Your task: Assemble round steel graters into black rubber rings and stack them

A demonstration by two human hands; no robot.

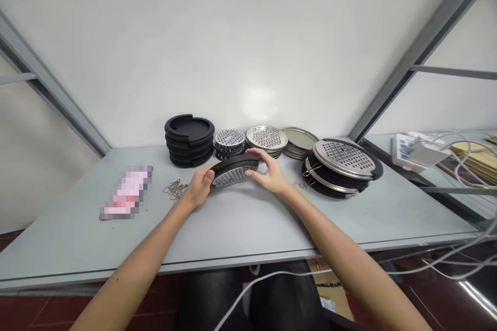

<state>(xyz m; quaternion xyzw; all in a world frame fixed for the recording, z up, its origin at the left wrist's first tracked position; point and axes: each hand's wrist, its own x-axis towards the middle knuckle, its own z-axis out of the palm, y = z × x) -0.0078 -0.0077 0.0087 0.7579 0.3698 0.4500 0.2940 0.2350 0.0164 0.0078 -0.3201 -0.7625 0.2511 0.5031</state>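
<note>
My left hand (199,185) and my right hand (268,171) hold a round grater (230,177) between them. It has a black rim and a perforated metal disc, and is tilted so the disc faces me, just above the table. My left fingers wrap its left end, while my right thumb and fingers pinch the right end. Small wire clips (176,189) lie in a loose pile beside my left hand. Behind the grater stand a stack of black round holders (189,140), small perforated discs (230,138), larger perforated discs (266,138) and metal rings or plates (301,139).
At the right is a stack of black-rimmed graters (345,158) with wire loops sticking out. A blurred-out phone (127,192) lies at the left. Beyond the right frame post are a power strip (407,154) and tangled white cables. Another white cable (287,272) crosses below the table edge.
</note>
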